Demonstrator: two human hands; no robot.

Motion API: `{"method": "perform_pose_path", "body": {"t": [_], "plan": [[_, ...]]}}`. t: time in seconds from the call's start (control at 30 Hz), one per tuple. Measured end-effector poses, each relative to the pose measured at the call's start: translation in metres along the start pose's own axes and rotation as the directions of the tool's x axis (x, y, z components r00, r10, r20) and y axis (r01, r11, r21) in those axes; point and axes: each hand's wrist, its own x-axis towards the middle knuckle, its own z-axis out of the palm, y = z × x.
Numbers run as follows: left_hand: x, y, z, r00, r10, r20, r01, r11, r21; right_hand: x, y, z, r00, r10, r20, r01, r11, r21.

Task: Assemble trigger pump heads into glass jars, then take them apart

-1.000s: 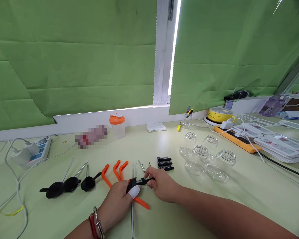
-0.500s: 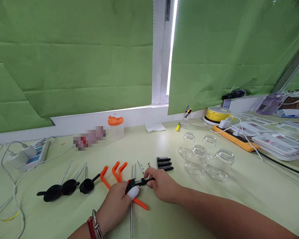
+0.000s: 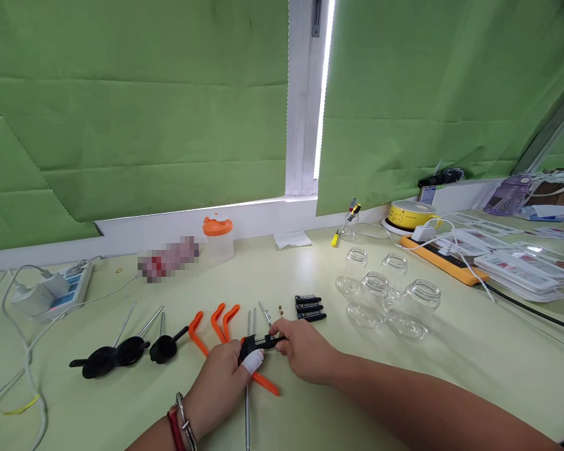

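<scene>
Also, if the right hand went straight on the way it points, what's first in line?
The black part at the fingertips of the right hand; just past that, likely the left hand gripping the same part, white-wrapped thumb side. Exact depth is unclear from one view.

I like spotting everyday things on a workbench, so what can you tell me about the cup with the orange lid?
The cup stands upright towards the back of the table, before the white ledge. Its body looks like see-through, slightly cloudy plastic; its orange lid is on, with a small pale piece on top. It sits between a blurred pinkish item and a white paper. Neither hand touches it. I can't tell whether it holds anything.
</scene>
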Motion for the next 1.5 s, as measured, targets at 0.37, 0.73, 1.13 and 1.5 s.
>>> {"method": "perform_pose_path", "body": {"t": [0.37,0.73,1.13,1.5], "plan": [[-0.0013,0.0031,-0.0031,1.000,-0.005,0.013,0.005,0.999,-0.035,0.0007,0.0030,0.0018,1.000,0.006,-0.011,-0.005,0.999,0.036],[-0.0001,0.0016,-0.0022,1.000,-0.001,0.012,0.001,0.999,-0.041,0.0004,0.0022,-0.0003,0.999,-0.001,-0.037,0.002,0.999,0.042],[0.0013,-0.0013,-0.0019,1.000,0.002,0.022,-0.002,1.000,-0.023,-0.0003,0.0014,-0.0022,1.000,0.016,-0.024,-0.014,0.998,0.064],[-0.0008,0.0015,-0.0026,1.000,0.006,0.012,-0.006,1.000,-0.021,0.0005,0.0026,-0.0037,0.999,0.047,0.002,-0.047,0.997,0.059]]}}
